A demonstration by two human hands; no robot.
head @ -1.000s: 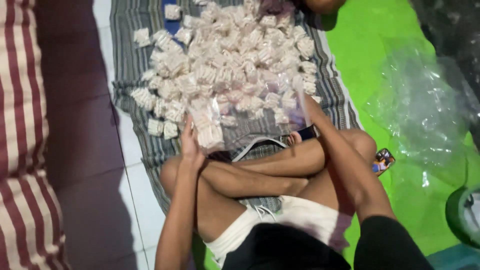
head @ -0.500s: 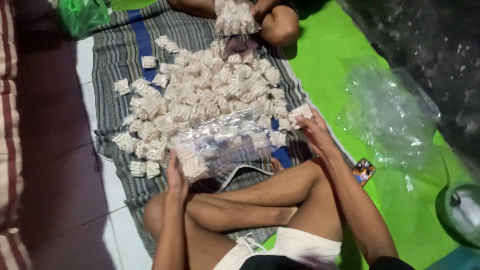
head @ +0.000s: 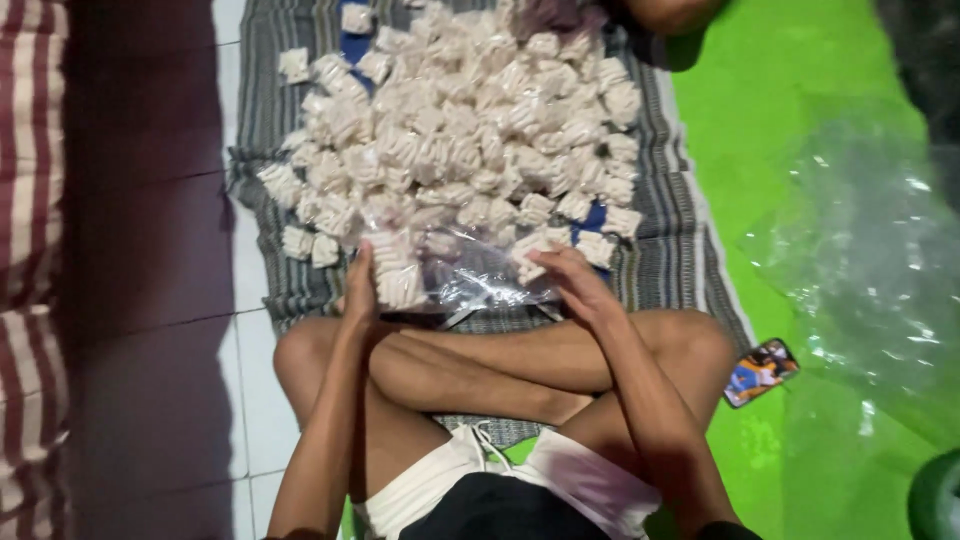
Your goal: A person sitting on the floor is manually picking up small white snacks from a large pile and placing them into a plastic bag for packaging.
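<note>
The person sits cross-legged on a striped mat (head: pixel 280 150), holding a clear plastic bag (head: pixel 455 270) open at the near edge of a big heap of small white packets (head: pixel 470 130). The left hand (head: pixel 360 290) has its fingers closed on the bag's left end, where a few packets already sit inside. The right hand (head: pixel 578 285) rests at the bag's right side with fingers curled around a packet or the bag's edge; which one I cannot tell. By the look of it the bagging has barely begun: only a handful of packets are in the bag and nearly the whole heap lies loose on the mat. More clear bags (head: pixel 870 260) lie on the green sheet (head: pixel 760 150), with a phone (head: pixel 760 372) beside the knee.
</note>
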